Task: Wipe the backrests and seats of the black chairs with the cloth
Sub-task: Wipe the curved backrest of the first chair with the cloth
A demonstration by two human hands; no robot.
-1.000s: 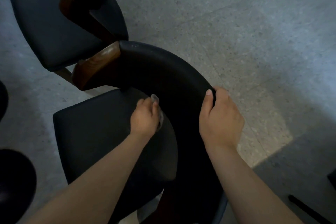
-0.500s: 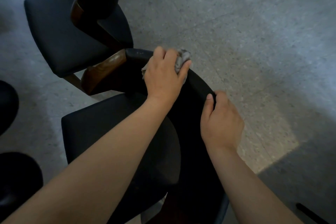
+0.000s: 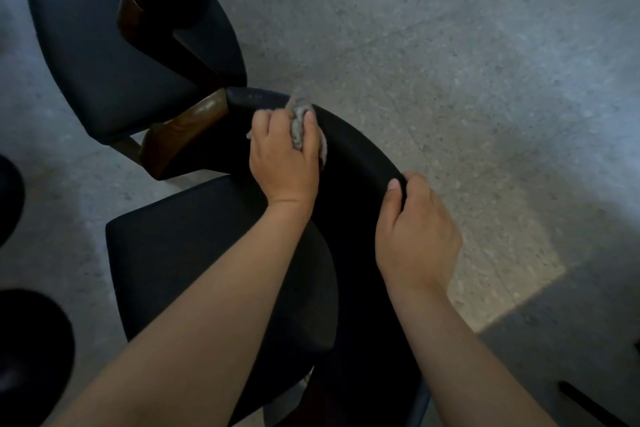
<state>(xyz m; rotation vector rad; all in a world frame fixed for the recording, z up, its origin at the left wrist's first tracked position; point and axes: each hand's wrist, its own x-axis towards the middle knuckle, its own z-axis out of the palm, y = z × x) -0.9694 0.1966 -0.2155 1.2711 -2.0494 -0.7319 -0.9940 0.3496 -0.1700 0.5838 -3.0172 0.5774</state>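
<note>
The left hand (image 3: 284,163) has slid the cloth (image 3: 299,125) off the backrest (image 3: 360,149) top onto its inner face, fingers clamped round it, near centre. Another chair (image 3: 114,55) crowds in at 10 o'clock. The right hand (image 3: 415,236) grips the backrest at 4 o'clock; it arcs from 11 to 5 o'clock

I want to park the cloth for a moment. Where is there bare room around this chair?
Free: the near seat, left of the forearm and bounded by the curved backrest; the far chair's seat; the floor right of the backrest. Crowded: the backrest's rim, where the left hand holds the cloth and the right hand grips.
</note>
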